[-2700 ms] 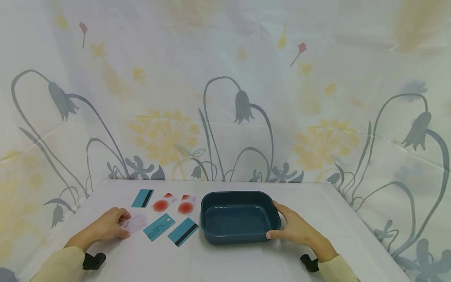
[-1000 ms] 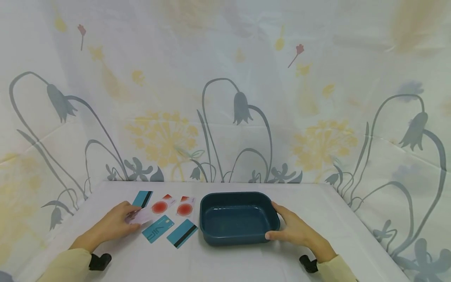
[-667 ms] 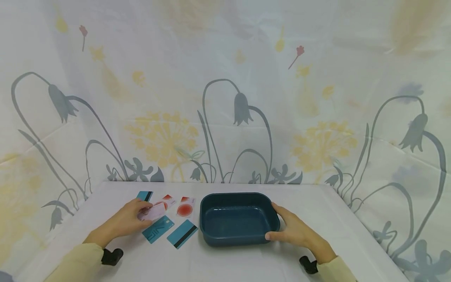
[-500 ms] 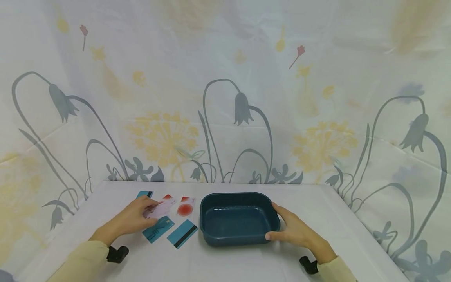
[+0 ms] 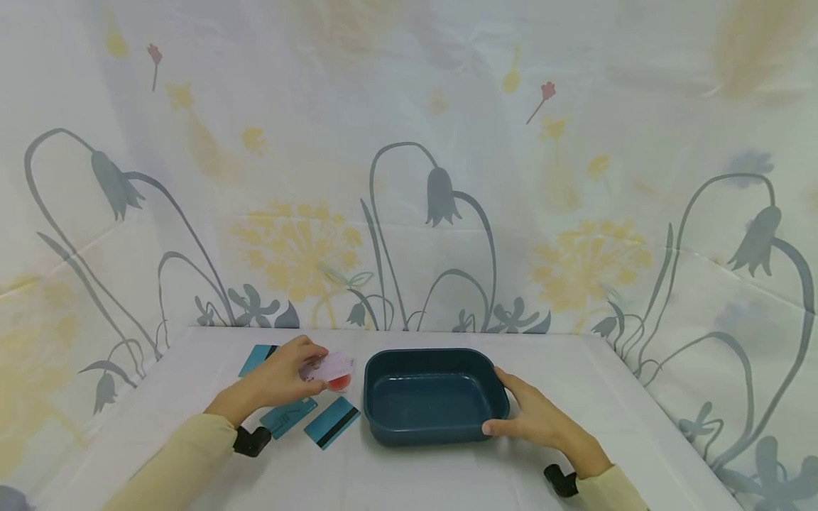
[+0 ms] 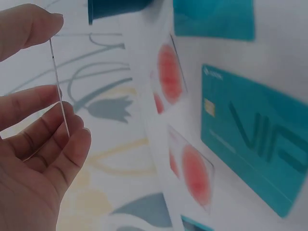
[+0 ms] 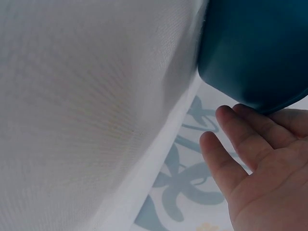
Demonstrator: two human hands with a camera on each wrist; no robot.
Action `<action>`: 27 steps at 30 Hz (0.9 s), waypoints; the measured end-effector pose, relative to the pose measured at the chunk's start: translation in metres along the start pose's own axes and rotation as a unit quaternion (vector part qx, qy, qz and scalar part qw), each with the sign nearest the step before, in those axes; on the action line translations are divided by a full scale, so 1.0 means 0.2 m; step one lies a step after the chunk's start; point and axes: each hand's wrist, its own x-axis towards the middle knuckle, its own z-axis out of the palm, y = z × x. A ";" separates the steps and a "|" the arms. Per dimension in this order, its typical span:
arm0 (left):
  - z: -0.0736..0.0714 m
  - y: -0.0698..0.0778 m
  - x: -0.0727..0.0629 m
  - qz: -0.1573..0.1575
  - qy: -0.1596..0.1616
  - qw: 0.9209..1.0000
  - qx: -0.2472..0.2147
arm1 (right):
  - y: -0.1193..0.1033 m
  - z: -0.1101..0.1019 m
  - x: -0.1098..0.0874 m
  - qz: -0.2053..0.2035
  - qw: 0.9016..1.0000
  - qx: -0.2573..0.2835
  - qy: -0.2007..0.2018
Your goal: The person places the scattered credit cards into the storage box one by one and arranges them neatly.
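Note:
My left hand pinches a pale pink card between thumb and fingers, above the table and left of a dark blue rectangular dish. In the left wrist view the held card shows edge-on as a thin line. Below it in the head view is a card with a red circle, partly covered. A second red-circle card is hidden behind my left hand in the head view, but shows in the left wrist view. My right hand holds the dish's right end, thumb at the front corner, index finger farther back.
A teal VIP card and a teal card with a black stripe lie in front, left of the dish. Another striped teal card lies at the back left. A flower-patterned cloth hangs behind the white table.
My left hand has taken the pale card up from the left side and carried it rightward over the other cards, toward the dish. My right hand and the dish have stayed put.

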 end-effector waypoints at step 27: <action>0.16 0.32 0.30 0.090 -0.049 0.994 0.027 | -0.01 -0.01 0.00 0.006 1.000 0.018 -0.012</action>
